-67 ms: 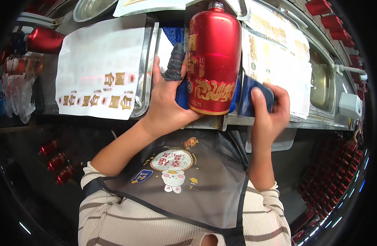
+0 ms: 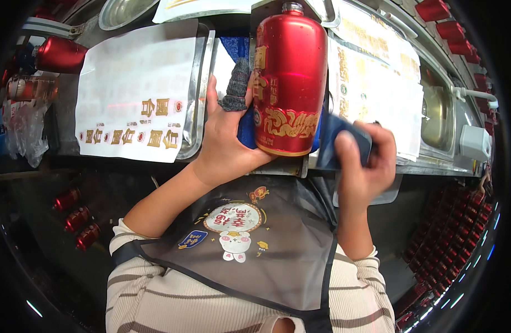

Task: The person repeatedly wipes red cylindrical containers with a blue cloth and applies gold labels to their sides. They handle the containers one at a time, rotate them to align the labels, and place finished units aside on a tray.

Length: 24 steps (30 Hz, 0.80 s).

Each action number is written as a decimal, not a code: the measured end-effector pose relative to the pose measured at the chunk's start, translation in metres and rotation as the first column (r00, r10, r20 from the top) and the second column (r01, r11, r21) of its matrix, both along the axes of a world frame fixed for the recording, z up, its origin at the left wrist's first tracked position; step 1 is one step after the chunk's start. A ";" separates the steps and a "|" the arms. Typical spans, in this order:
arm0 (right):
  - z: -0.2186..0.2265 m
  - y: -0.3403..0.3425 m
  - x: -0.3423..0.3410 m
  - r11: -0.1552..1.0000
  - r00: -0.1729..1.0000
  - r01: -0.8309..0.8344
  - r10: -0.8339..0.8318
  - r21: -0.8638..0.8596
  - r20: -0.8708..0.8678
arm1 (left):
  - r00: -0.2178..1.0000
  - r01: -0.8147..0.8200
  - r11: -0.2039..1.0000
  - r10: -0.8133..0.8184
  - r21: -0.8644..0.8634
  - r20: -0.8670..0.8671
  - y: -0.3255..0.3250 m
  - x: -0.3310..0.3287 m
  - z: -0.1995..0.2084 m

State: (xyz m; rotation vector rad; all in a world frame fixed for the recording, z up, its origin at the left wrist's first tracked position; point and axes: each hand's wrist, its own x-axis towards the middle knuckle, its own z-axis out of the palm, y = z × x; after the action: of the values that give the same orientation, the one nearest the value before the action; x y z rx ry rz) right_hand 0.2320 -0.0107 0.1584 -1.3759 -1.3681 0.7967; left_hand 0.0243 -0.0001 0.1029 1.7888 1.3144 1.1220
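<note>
A glossy red bottle (image 2: 291, 72) with gold dragon and lettering decals lies on a blue cloth (image 2: 245, 130), its neck away from me. My left hand (image 2: 225, 130) grips its lower left side, the thumb at the base; one finger wears a dark grey knitted wrap (image 2: 235, 86). To the right of the base, my right hand (image 2: 369, 158) pinches a flat dark blue scraper (image 2: 336, 147), smeared by motion. The scraper's edge is close to the bottle; I cannot tell whether they touch.
A white decal sheet (image 2: 128, 72) covers a metal tray (image 2: 203, 119) at the left; more decal sheets (image 2: 386, 94) are stacked at the right. Beyond those is a sink (image 2: 439, 111). Another red bottle (image 2: 61, 54) lies far left. Several red bottles (image 2: 447, 238) stand in rows lower right.
My right hand has shifted slightly down and toward me with the scraper, which has tilted. The bottle and my left hand have hardly moved.
</note>
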 end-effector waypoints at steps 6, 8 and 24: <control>-0.013 0.012 0.009 0.982 0.987 0.161 -0.160 -0.101 0.016 | 0.982 -0.042 0.964 0.088 0.263 -0.165 -0.009 0.001 0.006; -0.008 -0.003 -0.005 0.993 0.992 0.076 -0.084 0.085 0.096 | 0.962 -0.007 0.960 0.083 0.280 -0.259 -0.011 0.000 0.010; 0.014 -0.011 -0.007 0.906 0.906 -0.274 0.130 0.324 0.403 | 0.974 0.060 0.924 0.029 0.378 -0.225 -0.006 -0.008 0.007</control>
State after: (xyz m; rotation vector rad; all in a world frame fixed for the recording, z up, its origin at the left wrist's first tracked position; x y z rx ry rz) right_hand 0.2247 -0.0218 0.1719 -1.1220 -1.8802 0.3794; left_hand 0.0161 -0.0064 0.1097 2.2665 1.2680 1.2617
